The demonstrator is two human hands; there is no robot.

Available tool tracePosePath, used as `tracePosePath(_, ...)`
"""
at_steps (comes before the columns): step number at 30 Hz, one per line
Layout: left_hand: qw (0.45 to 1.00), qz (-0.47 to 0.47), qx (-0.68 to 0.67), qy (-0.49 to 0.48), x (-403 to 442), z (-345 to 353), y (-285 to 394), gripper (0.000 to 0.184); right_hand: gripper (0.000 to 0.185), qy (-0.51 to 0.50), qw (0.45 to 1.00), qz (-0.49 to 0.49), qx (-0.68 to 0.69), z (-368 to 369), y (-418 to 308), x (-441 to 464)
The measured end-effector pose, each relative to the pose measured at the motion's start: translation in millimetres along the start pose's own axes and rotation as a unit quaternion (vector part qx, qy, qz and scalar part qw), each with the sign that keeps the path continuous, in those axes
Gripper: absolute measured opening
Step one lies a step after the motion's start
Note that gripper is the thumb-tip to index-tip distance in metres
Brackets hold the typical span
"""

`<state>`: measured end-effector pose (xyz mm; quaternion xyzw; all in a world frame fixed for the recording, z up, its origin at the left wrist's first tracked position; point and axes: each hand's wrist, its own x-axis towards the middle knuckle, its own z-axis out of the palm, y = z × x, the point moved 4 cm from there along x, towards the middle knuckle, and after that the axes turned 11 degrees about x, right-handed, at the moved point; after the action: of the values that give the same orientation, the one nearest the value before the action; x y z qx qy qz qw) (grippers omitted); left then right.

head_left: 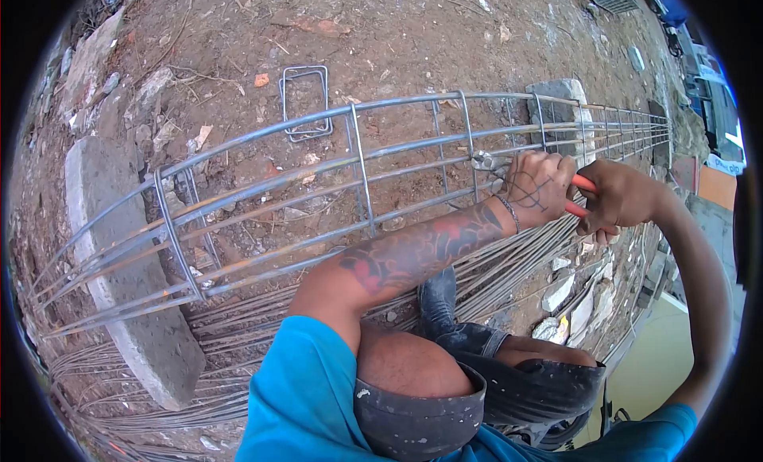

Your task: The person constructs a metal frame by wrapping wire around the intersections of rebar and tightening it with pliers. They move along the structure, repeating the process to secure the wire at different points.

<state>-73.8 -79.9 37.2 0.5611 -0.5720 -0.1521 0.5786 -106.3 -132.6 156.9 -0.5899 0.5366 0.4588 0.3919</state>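
Note:
A pair of red-handled pincers (586, 184) has its metal jaws at a stirrup of the long rebar cage (409, 148). My left hand (540, 185), on the tattooed arm, is closed round the pincers just behind the jaws. Fingers of my right hand (624, 193) wrap the red handles farther back. Whether a tie wire sits in the jaws is too small to tell. The cage's long bars run from the lower left to the far right, crossed by several square stirrups.
A concrete block (131, 263) supports the cage's near-left end; another block (560, 112) lies under it farther right. A loose wire stirrup (305, 102) rests on the dirt ground. Bundled thin rods (262, 319) lie beside my legs. Rubble is scattered around.

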Motion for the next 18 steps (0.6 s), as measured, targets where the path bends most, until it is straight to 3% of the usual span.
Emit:
tracePosePath(2,0.996,-0.052,0.063,0.022,2,-6,9,0.019,0.016,0.057,0.994,-0.019,-0.087,12,3,2)
tracePosePath(3,0.975,-0.162,0.071,-0.138,11,-21,20,0.014,0.013,0.218,0.917,-0.105,-0.316,18,1,3)
tracePosePath(4,0.973,-0.165,0.07,-0.145,10,-30,18,0.014,0.011,0.359,0.758,-0.181,-0.514,28,-4,-4)
tracePosePath(6,0.952,-0.086,0.011,-0.295,19,-29,8,0.013,0.008,0.36,0.754,-0.139,-0.532,41,-10,-8)
tracePosePath(7,0.953,-0.055,0.027,-0.297,19,-23,-4,0.013,0.009,0.355,0.757,-0.139,-0.531,46,-13,-12)
tracePosePath(8,0.97,0.007,0.027,-0.242,15,-21,-6,0.015,0.011,0.353,0.755,-0.14,-0.534,46,-16,-16)
tracePosePath(9,0.983,0.003,0.037,-0.181,10,-17,-8,0.015,0.015,0.352,0.802,-0.146,-0.46,40,-13,-18)
tracePosePath(10,0.992,-0.002,0.044,-0.122,5,-12,-8,0.017,0.015,0.356,0.799,-0.143,-0.463,33,-12,-21)
tracePosePath(11,0.992,-0.005,0.037,-0.123,-5,-1,-8,0.017,0.018,0.303,0.86,-0.138,-0.388,27,-8,-21)
tracePosePath(12,0.997,0.015,0.065,-0.039,-10,2,-7,0.018,0.021,0.251,0.908,-0.132,-0.31,19,-4,-20)
tracePosePath(13,0.994,0.038,0.097,0.046,-9,-5,-4,0.02,0.025,0.182,0.926,-0.096,-0.315,15,2,-7)
tracePosePath(14,0.993,0.043,0.096,0.048,-8,-4,-4,0.02,0.025,0.188,0.926,-0.095,-0.315,23,6,-1)
tracePosePath(16,0.991,0.084,0.079,0.068,-5,-16,0,0.022,0.021,0.372,0.8,-0.088,-0.461,37,6,-2)
tracePosePath(17,0.996,0.081,0.031,0.026,1,-19,1,0.02,0.016,0.404,0.74,-0.101,-0.529,41,3,-1)
tracePosePath(18,0.996,0.076,0.027,0.021,15,-25,2,0.02,0.016,0.397,0.744,-0.1,-0.527,44,6,0)
